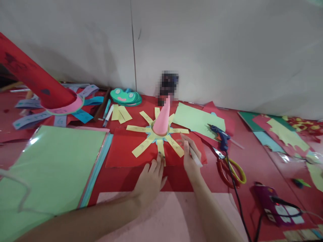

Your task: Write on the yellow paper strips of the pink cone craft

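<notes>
A pink paper cone (162,119) stands upright at the centre of a ring of yellow paper strips (143,146), some with handwriting, on a red sheet (121,153). My left hand (150,176) lies flat with fingers spread, its fingertips on the lower end of the strip nearest me. In my right hand (191,156) is a white pen (195,159), held between closed fingers near the strips at the right. The pen's tip is hard to make out.
Green sheets (58,158) lie left, below a red paper tube (32,72). Green frog cutouts (126,97) sit behind. At right are a glue gun (220,136) with a black cable, scissors (236,171) and a purple power strip (270,201). A wall (214,50) stands behind.
</notes>
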The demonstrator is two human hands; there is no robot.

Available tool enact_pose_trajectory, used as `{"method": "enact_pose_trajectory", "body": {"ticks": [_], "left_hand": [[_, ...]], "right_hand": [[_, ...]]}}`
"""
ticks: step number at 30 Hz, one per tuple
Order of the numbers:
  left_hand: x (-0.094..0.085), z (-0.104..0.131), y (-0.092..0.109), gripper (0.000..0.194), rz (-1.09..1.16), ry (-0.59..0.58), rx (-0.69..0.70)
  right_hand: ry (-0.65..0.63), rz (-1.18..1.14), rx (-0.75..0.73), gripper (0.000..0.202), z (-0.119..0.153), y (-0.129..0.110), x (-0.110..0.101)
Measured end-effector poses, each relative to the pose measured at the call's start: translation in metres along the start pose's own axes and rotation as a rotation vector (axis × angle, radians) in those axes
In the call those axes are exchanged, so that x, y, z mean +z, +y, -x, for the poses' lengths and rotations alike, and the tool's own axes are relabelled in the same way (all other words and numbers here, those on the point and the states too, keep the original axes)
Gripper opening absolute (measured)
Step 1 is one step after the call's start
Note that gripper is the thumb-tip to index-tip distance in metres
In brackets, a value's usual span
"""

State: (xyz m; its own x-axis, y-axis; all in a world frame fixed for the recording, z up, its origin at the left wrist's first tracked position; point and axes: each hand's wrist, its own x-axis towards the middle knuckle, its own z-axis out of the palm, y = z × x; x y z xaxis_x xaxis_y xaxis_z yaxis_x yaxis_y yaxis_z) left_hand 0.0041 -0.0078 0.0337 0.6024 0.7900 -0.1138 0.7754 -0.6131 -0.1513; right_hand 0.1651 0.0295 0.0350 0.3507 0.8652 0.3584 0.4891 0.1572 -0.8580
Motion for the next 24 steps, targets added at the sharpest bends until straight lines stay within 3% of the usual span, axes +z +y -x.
{"method": "enact_pose_trajectory", "body": {"ticks": [5,10,14,24], "left_hand": [[0.001,-0.001,-0.001,0.055,0.008,-0.010,0.025],[0.010,0.002,0.000,0.054,0.015,0.108,0.017],[0.012,0.004,0.001,0.051,-0.015,0.179,0.037],[0.011,0.005,0.000,0.049,-0.054,0.153,0.053]], "right_hand": [[-0.213,-0.088,0.093,0.030,-0.002,-0.012,0.010],[-0.199,-0.236,0.156,0.026,-0.001,0.003,0.030],[-0.251,-0.253,0.169,0.027,0.001,0.008,0.031],[-0.318,-0.182,0.205,0.027,0.001,0.007,0.031]]}}
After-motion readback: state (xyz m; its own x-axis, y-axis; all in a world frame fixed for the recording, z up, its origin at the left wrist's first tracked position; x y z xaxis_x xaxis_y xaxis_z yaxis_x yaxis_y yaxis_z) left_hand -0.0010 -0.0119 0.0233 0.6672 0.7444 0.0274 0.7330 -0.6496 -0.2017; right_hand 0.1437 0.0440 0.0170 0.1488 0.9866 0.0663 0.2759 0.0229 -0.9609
